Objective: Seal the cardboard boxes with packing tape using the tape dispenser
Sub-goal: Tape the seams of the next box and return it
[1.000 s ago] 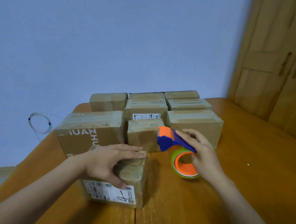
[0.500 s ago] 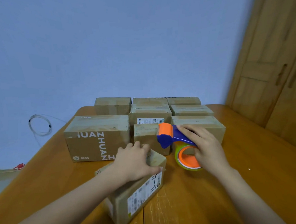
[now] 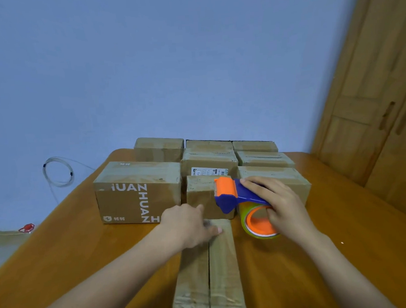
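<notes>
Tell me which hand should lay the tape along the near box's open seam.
Right. The right hand already grips the tape dispenser, just beside the near box. The left hand rests on that box's far end, steadying it.

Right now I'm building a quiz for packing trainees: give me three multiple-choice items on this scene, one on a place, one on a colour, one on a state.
1. Where does the left hand rest?
A. on the far end of the near box
B. on the wardrobe door
C. on the tape roll

2. What colour is the dispenser's roller head?
A. green
B. orange
C. white

3. What state is the near box's top seam in?
A. covered by fresh tape
B. flaps standing upright
C. flaps shut, dark gap along the middle

Answers:
1 A, its fingers lie on the near box at the end away from the camera.
2 B, the tape dispenser in the right hand has an orange head on a blue body.
3 C, a dark line runs down the shut flaps.
</notes>
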Demonstrator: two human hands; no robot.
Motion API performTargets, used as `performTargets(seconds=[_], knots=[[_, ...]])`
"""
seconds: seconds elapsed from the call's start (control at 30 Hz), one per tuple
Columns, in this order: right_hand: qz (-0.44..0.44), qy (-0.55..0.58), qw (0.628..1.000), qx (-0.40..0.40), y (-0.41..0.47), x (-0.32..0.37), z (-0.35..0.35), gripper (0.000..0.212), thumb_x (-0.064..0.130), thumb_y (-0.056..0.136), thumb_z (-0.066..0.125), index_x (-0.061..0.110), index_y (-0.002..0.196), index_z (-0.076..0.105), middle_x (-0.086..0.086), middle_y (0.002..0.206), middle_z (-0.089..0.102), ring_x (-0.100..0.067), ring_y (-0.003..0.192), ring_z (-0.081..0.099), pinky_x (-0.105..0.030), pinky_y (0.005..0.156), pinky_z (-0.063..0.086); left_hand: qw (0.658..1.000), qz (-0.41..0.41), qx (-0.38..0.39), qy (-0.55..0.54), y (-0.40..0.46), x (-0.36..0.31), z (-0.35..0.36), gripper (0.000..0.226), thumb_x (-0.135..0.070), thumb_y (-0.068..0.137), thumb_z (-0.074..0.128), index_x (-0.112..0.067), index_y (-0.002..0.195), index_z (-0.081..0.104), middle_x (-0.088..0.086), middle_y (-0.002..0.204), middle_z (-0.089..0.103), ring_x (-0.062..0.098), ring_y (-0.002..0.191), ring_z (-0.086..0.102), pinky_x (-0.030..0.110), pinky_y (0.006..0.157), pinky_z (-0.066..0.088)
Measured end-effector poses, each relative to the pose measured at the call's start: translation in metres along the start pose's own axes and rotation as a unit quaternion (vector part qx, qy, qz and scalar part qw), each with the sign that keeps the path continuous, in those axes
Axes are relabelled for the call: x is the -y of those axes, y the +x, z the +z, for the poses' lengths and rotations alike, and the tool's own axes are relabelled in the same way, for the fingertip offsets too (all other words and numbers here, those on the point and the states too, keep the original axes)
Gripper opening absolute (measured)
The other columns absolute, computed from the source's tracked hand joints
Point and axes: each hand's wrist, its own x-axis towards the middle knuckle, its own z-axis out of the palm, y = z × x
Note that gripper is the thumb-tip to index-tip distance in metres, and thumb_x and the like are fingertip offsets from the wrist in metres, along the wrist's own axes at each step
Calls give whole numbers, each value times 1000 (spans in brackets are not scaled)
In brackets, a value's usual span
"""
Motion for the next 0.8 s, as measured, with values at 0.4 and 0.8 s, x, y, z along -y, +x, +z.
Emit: performTargets(seconds=[0.4, 0.8], knots=[[-4, 52, 998, -43, 7, 9, -17, 67, 5, 73, 31, 26, 134, 49, 3, 130, 55, -19, 118, 50, -27, 92, 42, 773, 145, -71, -613, -7, 26, -8, 28, -4, 102, 38, -7, 91, 63, 12, 82, 65, 15, 72, 66, 25, 69, 56], [-35, -18, 999, -37, 6, 17, -18, 56, 12, 79, 33, 16, 132, 53, -8, 127, 59, -24, 113, 51, -37, 85, 47, 500, 78, 133, -852, -19, 14, -14, 62, -51, 88, 43, -5, 126, 58, 15, 123, 65, 26, 119, 60, 47, 95, 50]])
